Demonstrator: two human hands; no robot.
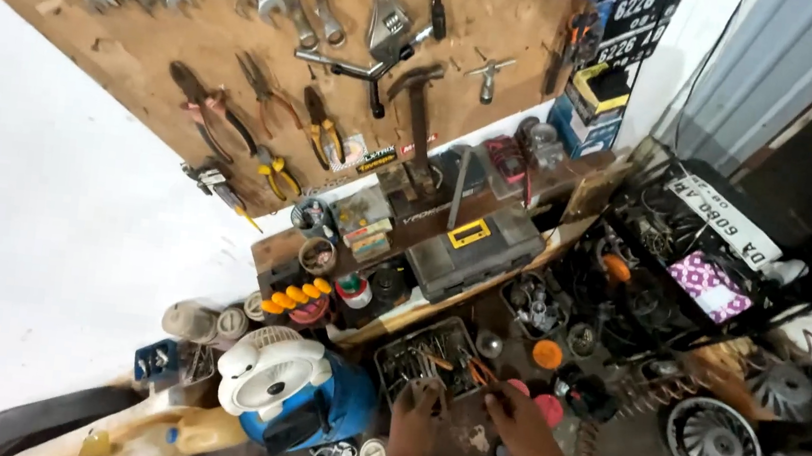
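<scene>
Both of my hands reach into a dark tray (391,355) full of small metal tools and bits, near the bottom middle of the view. My left hand (417,415) rests on the tray's near edge with its fingers curled over something small and metallic. My right hand (513,415) is at the tray's right corner, its fingertips pinching the orange-handled pliers (478,369) that lie there.
A wooden board (214,47) above holds wrenches, pliers and a hammer (418,109). A grey toolbox (474,250) sits on a shelf. A white and blue fan (293,392) stands left of my hands. Engine parts, an orange lid (547,353) and a finned wheel (713,443) crowd the right.
</scene>
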